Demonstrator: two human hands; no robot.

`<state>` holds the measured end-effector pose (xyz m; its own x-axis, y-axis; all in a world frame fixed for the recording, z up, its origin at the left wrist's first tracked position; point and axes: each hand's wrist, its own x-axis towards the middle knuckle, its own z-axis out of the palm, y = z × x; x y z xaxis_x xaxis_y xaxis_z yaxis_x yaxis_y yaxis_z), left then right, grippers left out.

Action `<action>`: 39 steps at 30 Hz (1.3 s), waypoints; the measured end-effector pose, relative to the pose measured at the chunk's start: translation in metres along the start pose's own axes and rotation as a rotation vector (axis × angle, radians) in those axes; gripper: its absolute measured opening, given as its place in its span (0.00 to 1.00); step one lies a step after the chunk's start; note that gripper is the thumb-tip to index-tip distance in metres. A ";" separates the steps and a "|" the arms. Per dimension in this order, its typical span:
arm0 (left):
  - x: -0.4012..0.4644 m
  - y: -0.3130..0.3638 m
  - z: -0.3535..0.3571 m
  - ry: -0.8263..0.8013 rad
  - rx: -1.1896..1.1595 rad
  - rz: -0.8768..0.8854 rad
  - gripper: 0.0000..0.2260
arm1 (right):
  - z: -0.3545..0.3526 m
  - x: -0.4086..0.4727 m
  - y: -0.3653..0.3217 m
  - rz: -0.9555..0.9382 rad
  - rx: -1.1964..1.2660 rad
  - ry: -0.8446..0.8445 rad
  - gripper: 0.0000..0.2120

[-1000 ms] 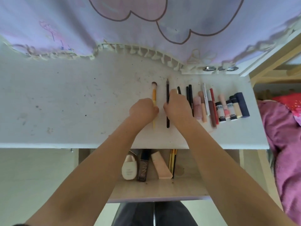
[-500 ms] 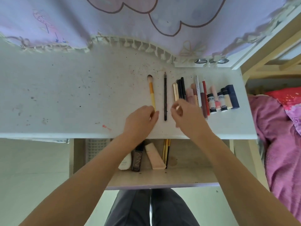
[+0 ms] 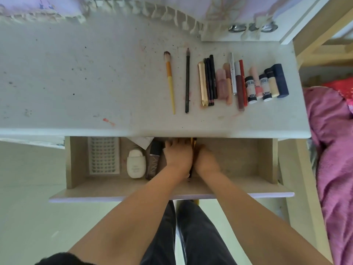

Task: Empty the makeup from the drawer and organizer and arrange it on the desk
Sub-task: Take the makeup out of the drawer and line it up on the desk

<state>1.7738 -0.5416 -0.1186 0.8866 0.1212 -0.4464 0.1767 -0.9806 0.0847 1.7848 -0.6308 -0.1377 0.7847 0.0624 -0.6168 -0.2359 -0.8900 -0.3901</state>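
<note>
The open wooden drawer [image 3: 238, 186] sits under the white desk [image 3: 76, 83]. Both hands are inside it, side by side at its middle. My left hand [image 3: 178, 154] lies palm down over items next to a dark brown bottle [image 3: 153, 162]. My right hand [image 3: 205, 159] rests beside it. Thin yellow and black pencils [image 3: 193, 148] show in the gap between the hands. How the fingers grip is hidden. On the desk lie a yellow brush [image 3: 170, 81], a black pencil [image 3: 187, 81], a gold stick [image 3: 202, 83] and a row of tubes ending in a navy lipstick [image 3: 280, 79].
In the drawer's left part are a lash tray [image 3: 104, 155], a white bottle [image 3: 135, 164] and a paper scrap [image 3: 143, 141]. A pink blanket [image 3: 334, 150] lies on the bed to the right. A lilac fringed cloth [image 3: 133, 10] hangs behind the desk.
Both hands have left the desk top and dropped into the drawer. A gold stick now lies with the row on the desk. The view has tilted down.
</note>
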 end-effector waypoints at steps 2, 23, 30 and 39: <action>0.001 0.001 0.004 0.011 0.040 0.003 0.15 | 0.005 0.002 0.001 0.015 -0.008 0.003 0.09; -0.004 -0.006 0.010 -0.036 0.100 -0.035 0.15 | -0.034 0.001 0.027 -0.072 -0.277 0.076 0.12; -0.051 -0.008 -0.021 0.107 -0.304 0.101 0.07 | -0.080 -0.053 0.046 -0.381 -0.277 0.049 0.05; -0.045 -0.078 -0.145 0.485 -0.696 0.086 0.04 | -0.137 -0.057 -0.097 -0.574 0.236 0.310 0.09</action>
<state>1.7824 -0.4478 0.0240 0.9659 0.2590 0.0043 0.1820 -0.6907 0.6999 1.8414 -0.6098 0.0295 0.9417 0.3313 -0.0584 0.1750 -0.6307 -0.7560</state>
